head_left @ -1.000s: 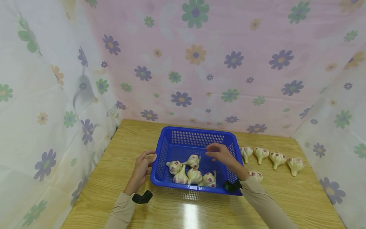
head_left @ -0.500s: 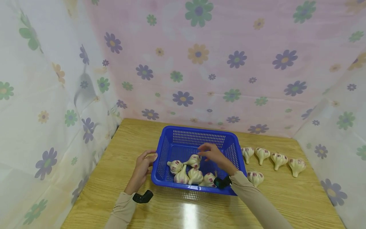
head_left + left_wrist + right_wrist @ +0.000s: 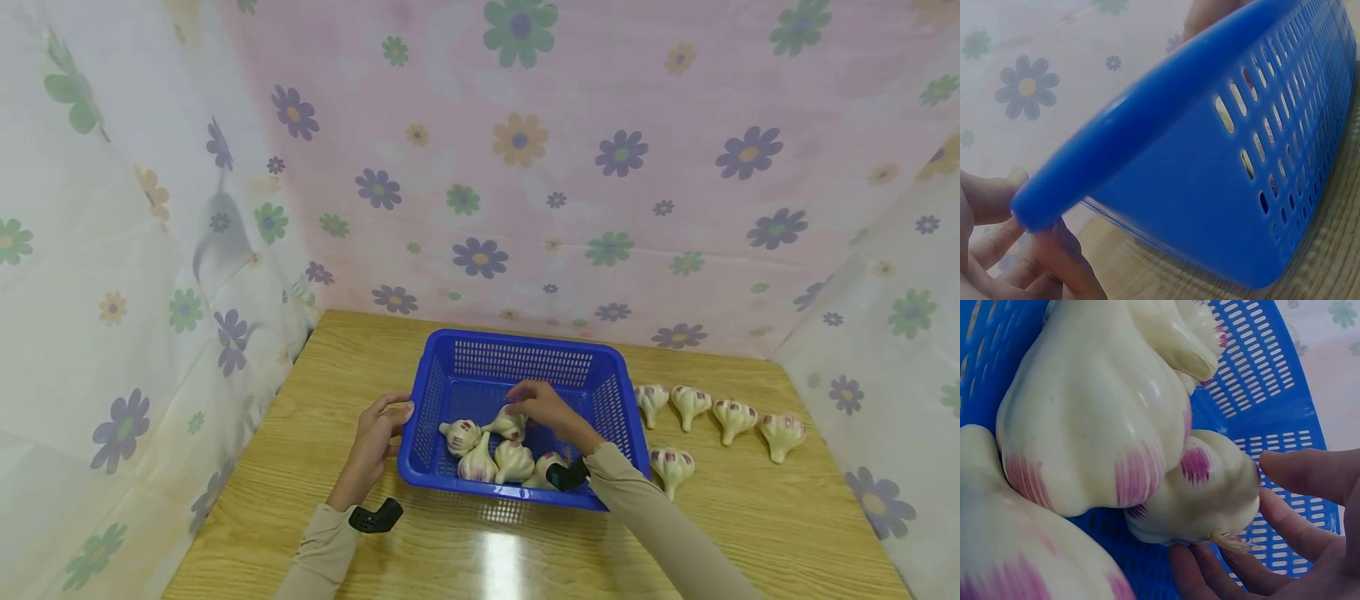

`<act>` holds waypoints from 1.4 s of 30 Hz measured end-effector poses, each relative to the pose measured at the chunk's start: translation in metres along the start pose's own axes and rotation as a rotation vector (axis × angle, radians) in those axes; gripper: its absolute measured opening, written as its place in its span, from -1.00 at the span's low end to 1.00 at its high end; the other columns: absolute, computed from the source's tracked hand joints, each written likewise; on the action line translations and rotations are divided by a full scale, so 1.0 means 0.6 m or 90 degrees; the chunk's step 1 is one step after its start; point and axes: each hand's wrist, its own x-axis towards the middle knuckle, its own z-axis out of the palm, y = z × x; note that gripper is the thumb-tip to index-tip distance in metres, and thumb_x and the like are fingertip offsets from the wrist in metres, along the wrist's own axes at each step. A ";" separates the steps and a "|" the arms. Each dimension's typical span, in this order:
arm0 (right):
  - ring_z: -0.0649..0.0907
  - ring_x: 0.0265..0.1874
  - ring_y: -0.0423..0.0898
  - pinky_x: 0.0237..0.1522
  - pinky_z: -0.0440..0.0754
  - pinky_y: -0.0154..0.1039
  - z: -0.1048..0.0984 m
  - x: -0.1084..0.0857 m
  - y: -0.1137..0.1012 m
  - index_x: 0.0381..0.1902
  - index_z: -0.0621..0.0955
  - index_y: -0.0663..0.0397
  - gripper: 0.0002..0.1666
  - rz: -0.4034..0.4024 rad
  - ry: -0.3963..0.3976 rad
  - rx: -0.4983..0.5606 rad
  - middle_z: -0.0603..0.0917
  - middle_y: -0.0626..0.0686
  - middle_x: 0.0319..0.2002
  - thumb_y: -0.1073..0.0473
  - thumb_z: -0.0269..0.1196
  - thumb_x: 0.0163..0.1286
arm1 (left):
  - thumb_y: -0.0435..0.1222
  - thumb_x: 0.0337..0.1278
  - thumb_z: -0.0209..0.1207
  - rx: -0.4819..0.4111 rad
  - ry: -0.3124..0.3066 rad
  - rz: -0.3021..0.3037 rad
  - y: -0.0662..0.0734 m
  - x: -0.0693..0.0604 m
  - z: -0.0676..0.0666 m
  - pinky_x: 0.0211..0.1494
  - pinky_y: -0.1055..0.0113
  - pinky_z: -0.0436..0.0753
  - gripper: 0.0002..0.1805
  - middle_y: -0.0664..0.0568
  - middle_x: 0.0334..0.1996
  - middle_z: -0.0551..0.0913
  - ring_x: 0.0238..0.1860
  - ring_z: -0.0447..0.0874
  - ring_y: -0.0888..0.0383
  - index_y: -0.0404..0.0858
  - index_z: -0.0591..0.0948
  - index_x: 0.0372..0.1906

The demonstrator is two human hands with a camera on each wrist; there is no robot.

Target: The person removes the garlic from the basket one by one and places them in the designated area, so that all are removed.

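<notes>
A blue plastic basket (image 3: 517,492) sits on the wooden table with several white-and-purple garlic bulbs inside. My left hand (image 3: 372,433) grips its left rim; in the left wrist view, thumb and fingers pinch the rim from both sides. Inside the basket my right hand (image 3: 551,408) is at the rearmost garlic bulb (image 3: 508,425). In the right wrist view, its fingers bend round the root end of this garlic bulb (image 3: 1210,487), fingertips against it and some partly hidden below it. Other bulbs, such as a large garlic bulb (image 3: 1091,419), lie close by.
Right of the basket, several more garlic bulbs (image 3: 735,419) lie in a row on the table (image 3: 757,517), with a single garlic bulb (image 3: 672,468) nearer the front. A flowered cloth (image 3: 555,192) hangs at the back and both sides.
My right hand has moved left inside the basket, from over its right part to the rearmost bulb. The left hand stays on the rim, and the bulbs look unmoved.
</notes>
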 end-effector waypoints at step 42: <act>0.57 -0.27 -0.01 -0.27 0.59 -0.02 -0.039 -0.011 0.016 0.02 0.53 0.33 -0.51 -0.042 0.010 0.009 0.55 0.18 -0.08 0.16 0.35 0.20 | -0.31 0.23 0.13 0.005 0.000 -0.002 -0.001 0.002 -0.001 -0.53 0.31 0.61 -0.69 -0.04 -0.35 0.64 -0.45 0.63 0.13 -0.24 0.52 0.07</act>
